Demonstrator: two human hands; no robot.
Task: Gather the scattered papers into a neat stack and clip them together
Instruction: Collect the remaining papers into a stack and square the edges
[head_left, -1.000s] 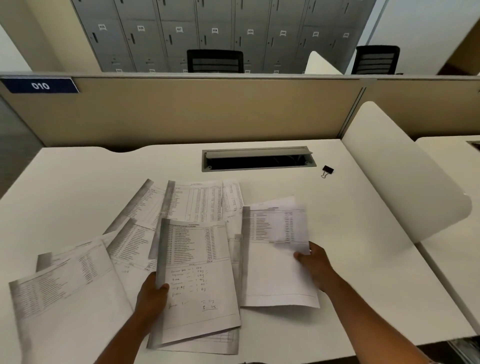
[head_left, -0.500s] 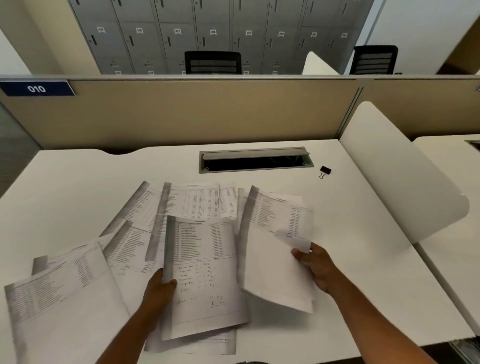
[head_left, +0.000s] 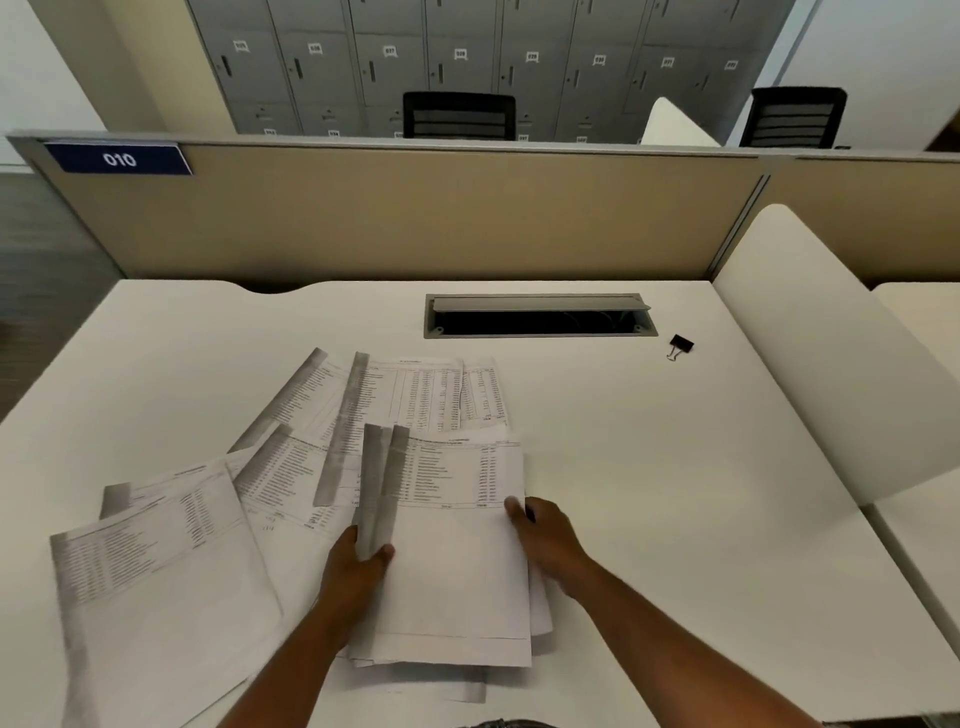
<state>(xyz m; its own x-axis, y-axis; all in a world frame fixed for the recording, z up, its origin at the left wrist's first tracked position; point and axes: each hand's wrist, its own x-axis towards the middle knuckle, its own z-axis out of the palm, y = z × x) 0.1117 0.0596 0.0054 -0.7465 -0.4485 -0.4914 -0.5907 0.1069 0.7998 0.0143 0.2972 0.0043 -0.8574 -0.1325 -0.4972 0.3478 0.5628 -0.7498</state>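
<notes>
Head view, small stack (head_left: 457, 561): a few sheets overlapped near the front edge of the desk (head_left: 649, 467), edges not yet square.
Left hand (head_left: 356, 569): closed on the stack's left edge, thumb on top.
Right hand (head_left: 545, 540): fingers pinching the stack's right edge.
Loose papers (head_left: 322, 441): several sheets fanned out to the left and behind, one large sheet (head_left: 156, 587) lying nearest the left corner.
Binder clip (head_left: 680, 346): untouched, well apart at the far right, near the cable slot (head_left: 537, 315).
Progress: early, I judge; most gathering, squaring and clipping remain.
</notes>
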